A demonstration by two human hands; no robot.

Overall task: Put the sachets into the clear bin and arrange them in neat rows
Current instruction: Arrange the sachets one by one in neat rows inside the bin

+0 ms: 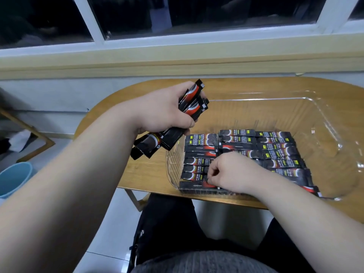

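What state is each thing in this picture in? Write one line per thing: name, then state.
clear bin: upright on the table, open-topped, partly filled.
rows of sachets: lying flat, side by side.
bundle of sachets: held in the air, outside the bin.
left hand: raised, gripping the bundle.
near sachet: flat against the bin's front wall.
right hand: inside the bin, fingers curled on the near sachet.
bucket: upright on the floor.

L hand (167,112) gripping sachet bundle (192,105), R hand (230,172) pinching front sachet (195,185) in clear bin (307,99), wooden table (145,170)
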